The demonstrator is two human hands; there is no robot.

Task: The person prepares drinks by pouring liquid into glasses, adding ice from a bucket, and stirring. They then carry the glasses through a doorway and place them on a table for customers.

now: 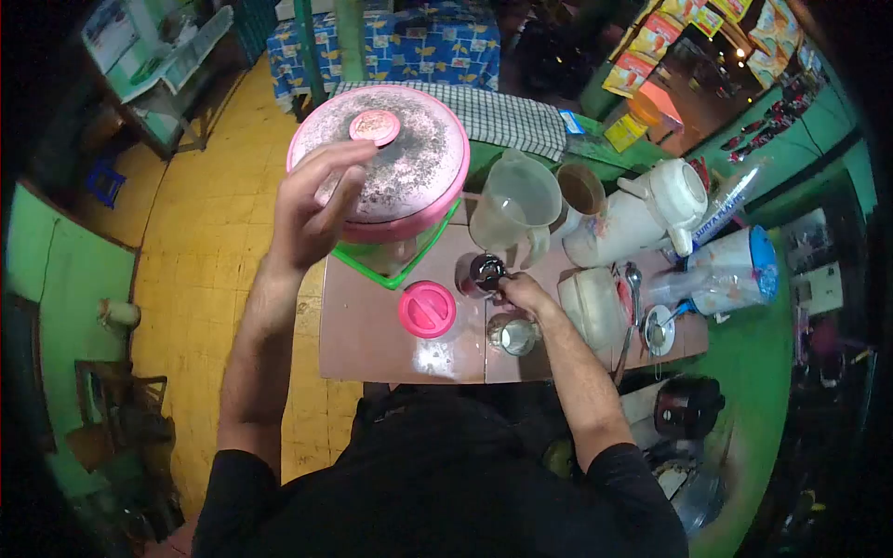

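Note:
My left hand [321, 200] is raised with its fingers apart, over the near left edge of a pink round lid [423, 172] with dark speckles. That lid tops a container with a green rim [395, 276]. On the table, my right hand [519, 292] is closed around the handle of a glass mug [486, 272] of dark liquid. An empty-looking glass [514, 336] stands just below that hand. Left of the mug lies a small pink lid [427, 310]. Behind the mug stands a clear plastic pitcher [514, 197].
A brown-stained cup [579, 191], a white thermos jug [619, 223], a translucent box [590, 307] and a strainer [659, 331] stand to the right. The tiled table's front edge [409, 379] is near my body. A checkered cloth [512, 121] lies behind.

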